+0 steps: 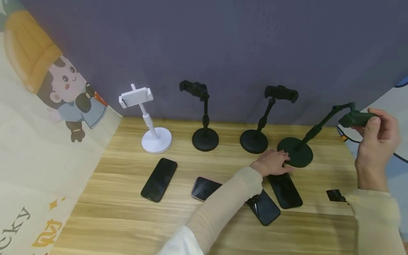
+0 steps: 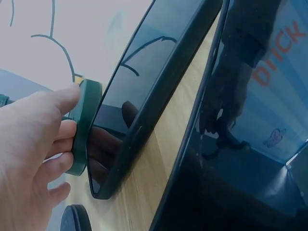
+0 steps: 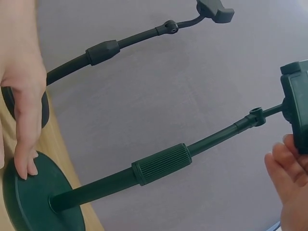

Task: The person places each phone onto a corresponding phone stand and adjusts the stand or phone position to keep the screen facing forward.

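A dark green phone stand (image 1: 313,132) leans to the right on the wooden table. My right hand (image 1: 377,141) pinches its phone clamp (image 1: 357,119) between thumb and fingers, up beside the table's right end. On the stand's round base (image 3: 38,199) rests my left hand (image 1: 271,163), fingers over its left side with the thumb pointing along the front. A black phone (image 1: 285,191) lies just in front of the left hand, and a second phone (image 1: 264,208) is beside it, partly under the left forearm. The left wrist view shows both phones close up.
Along the back stand a white phone stand (image 1: 156,141) and two black ones, at the middle (image 1: 205,140) and right (image 1: 254,141). More phones lie at the left (image 1: 159,180) and the middle (image 1: 205,188). A grey-blue wall (image 1: 223,53) rises behind the table.
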`<state>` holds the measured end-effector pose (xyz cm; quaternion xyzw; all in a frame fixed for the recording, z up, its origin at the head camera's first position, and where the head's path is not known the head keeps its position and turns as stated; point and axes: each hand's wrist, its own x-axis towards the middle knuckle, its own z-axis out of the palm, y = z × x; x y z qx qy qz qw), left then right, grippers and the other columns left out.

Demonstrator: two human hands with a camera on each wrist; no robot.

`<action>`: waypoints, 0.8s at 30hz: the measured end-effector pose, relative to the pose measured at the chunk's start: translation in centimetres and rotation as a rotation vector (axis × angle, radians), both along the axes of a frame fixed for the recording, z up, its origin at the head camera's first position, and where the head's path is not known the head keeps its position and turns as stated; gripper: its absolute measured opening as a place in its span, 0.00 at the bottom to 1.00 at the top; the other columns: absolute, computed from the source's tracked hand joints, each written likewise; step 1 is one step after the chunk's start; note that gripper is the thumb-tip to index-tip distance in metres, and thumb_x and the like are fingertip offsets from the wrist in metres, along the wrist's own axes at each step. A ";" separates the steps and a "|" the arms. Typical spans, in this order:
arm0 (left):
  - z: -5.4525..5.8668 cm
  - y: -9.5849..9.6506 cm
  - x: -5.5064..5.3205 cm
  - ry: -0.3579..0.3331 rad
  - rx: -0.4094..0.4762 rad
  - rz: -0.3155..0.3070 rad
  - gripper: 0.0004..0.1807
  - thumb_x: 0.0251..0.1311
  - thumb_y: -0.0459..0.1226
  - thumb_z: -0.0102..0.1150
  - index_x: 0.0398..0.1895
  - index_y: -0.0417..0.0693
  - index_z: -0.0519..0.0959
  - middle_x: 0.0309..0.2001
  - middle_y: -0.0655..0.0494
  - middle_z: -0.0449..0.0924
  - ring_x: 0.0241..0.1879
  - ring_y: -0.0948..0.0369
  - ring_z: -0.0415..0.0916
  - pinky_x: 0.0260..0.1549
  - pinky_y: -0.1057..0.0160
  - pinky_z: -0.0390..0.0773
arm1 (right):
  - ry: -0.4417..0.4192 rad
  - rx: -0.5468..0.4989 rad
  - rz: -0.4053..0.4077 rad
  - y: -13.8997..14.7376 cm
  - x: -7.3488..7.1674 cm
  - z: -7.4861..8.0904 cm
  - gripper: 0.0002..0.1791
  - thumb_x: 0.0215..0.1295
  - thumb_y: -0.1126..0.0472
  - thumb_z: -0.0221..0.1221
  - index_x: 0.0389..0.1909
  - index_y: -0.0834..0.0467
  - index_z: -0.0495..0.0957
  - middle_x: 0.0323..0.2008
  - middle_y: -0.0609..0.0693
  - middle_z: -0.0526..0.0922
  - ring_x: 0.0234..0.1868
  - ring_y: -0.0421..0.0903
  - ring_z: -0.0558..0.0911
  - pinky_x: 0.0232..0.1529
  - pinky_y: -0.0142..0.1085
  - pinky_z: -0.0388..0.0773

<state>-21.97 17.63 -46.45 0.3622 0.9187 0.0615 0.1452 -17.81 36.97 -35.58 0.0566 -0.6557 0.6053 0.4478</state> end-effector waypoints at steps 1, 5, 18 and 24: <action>0.0 0.0 0.0 0.005 0.000 0.000 0.32 0.73 0.67 0.43 0.76 0.73 0.68 0.77 0.76 0.59 0.77 0.76 0.52 0.75 0.72 0.49 | 0.010 -0.021 0.011 -0.1 0.0 0.0 0.16 0.80 0.68 0.48 0.58 0.68 0.79 0.44 0.52 0.81 0.41 0.40 0.84 0.46 0.26 0.81; -0.1 -0.1 0.2 0.022 -0.004 -0.010 0.31 0.73 0.66 0.44 0.75 0.73 0.69 0.76 0.77 0.61 0.76 0.77 0.54 0.75 0.72 0.50 | 0.028 -0.060 0.008 -0.3 0.2 0.0 0.15 0.79 0.69 0.49 0.57 0.69 0.80 0.44 0.53 0.81 0.41 0.41 0.84 0.45 0.25 0.82; -0.2 -0.9 0.8 0.094 0.013 -0.048 0.28 0.73 0.65 0.47 0.71 0.72 0.74 0.72 0.75 0.68 0.71 0.74 0.65 0.69 0.77 0.59 | 0.016 0.020 -0.032 -1.3 1.6 0.1 0.16 0.80 0.69 0.46 0.58 0.70 0.78 0.45 0.50 0.81 0.40 0.38 0.84 0.48 0.26 0.80; -0.1 -1.0 0.9 0.128 0.030 -0.065 0.27 0.73 0.65 0.48 0.69 0.71 0.77 0.67 0.74 0.75 0.64 0.73 0.73 0.63 0.77 0.67 | 0.018 0.023 -0.031 -1.6 1.9 0.1 0.16 0.81 0.68 0.47 0.59 0.70 0.78 0.45 0.49 0.81 0.41 0.38 0.84 0.48 0.26 0.80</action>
